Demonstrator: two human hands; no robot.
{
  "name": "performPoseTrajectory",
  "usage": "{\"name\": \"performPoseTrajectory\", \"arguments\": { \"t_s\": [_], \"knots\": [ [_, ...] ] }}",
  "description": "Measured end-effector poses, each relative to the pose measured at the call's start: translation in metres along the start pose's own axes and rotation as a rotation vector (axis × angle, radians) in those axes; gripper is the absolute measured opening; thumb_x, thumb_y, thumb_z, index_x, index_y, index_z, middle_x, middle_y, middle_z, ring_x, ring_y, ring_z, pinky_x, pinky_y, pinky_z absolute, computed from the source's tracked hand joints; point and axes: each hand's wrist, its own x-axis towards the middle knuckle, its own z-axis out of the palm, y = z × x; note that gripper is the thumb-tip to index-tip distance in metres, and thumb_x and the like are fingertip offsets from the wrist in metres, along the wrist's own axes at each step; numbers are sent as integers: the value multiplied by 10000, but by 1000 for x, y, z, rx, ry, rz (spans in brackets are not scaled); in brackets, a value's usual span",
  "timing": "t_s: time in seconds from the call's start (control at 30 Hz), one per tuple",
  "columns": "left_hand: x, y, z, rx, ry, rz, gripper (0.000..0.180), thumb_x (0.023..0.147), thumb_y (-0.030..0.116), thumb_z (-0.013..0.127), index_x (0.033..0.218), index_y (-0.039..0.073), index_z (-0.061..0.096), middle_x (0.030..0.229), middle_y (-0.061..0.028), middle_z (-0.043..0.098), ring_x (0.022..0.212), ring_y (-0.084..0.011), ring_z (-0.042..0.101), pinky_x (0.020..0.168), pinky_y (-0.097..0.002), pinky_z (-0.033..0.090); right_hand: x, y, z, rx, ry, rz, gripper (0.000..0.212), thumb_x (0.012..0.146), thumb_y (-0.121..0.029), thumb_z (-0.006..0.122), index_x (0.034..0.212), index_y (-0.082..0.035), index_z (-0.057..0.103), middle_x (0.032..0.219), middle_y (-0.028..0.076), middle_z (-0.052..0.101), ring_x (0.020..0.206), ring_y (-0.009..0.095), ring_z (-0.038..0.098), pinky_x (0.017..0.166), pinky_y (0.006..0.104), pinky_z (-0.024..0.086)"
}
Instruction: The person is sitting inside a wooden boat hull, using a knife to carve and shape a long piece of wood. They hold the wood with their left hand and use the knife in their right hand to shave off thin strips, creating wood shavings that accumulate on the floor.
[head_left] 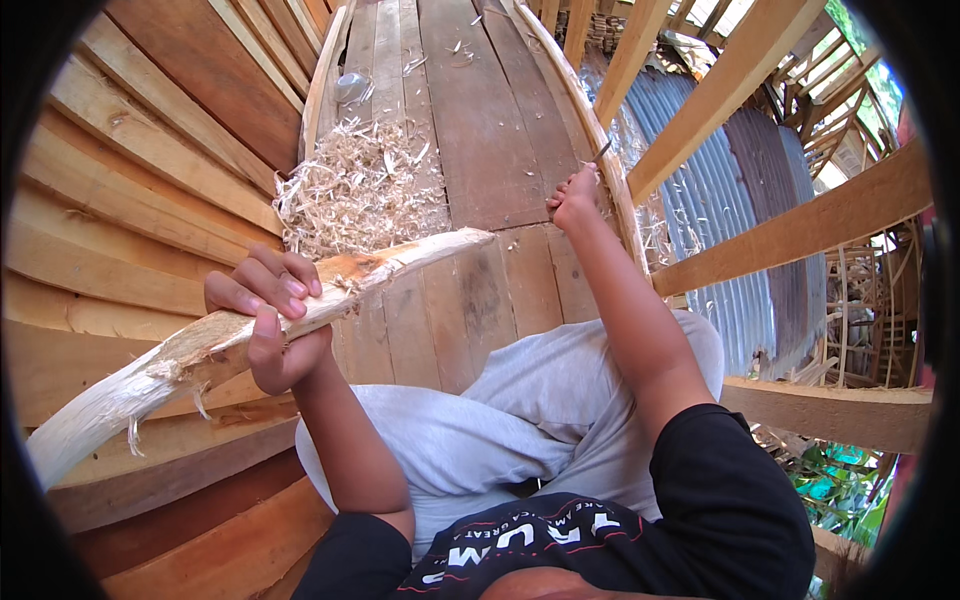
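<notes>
My left hand (268, 310) grips a long, slightly curved, peeled wooden branch (120, 400). Pale, rough wood with loose fibres shows along it, and an orange-brown patch lies just past my fingers. Its far end tapers to a point in the middle of the view, above the floorboards, while the near end reaches the lower left. Away to the right, my right hand (577, 197) is closed around a knife, whose short dark blade (603, 149) sticks out beyond the fist. The handle is hidden in my fingers. Blade and branch are apart.
A heap of wood shavings (365, 190) lies on the plank floor (490, 140), beyond the branch. Farther off stands a small clear cup (350, 88). Stacked boards (130, 150) line the left side. Wooden rails (800, 225) and corrugated metal sheets (700, 200) are at the right.
</notes>
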Motion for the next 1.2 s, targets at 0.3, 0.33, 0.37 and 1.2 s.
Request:
{"name": "performPoseTrajectory", "arguments": {
  "t_s": [0.3,0.33,0.37,1.2],
  "knots": [
    [-2,-3,5,-53,-17,-36,177,736,96,574,826,94,421,612,-74,492,646,-160,434,566,-313,439,-46,51,13,-1250,-795,-860,302,940,-270,550,1025,12,619,799,109,625,739,180,586,698,355,469],
    [-3,1,0,-32,-12,-32,175,738,95,573,824,92,421,612,-75,492,646,-159,434,566,-313,439,-54,53,12,-1270,-833,-794,294,936,-261,547,1021,11,621,805,111,628,744,187,590,697,354,469],
    [-2,0,0,-19,-7,-21,172,739,91,570,824,92,421,610,-73,489,644,-156,433,569,-312,440,-58,46,9,-1296,-852,-741,285,931,-252,545,1016,9,623,811,114,631,749,194,594,697,352,469],
    [3,-27,4,8,234,-5,294,689,72,552,952,84,420,788,-70,454,736,-184,476,769,-368,417,-55,77,-10,-1493,-737,-860,309,862,-278,648,961,14,666,817,160,669,743,260,634,706,391,482]
  ]
}}
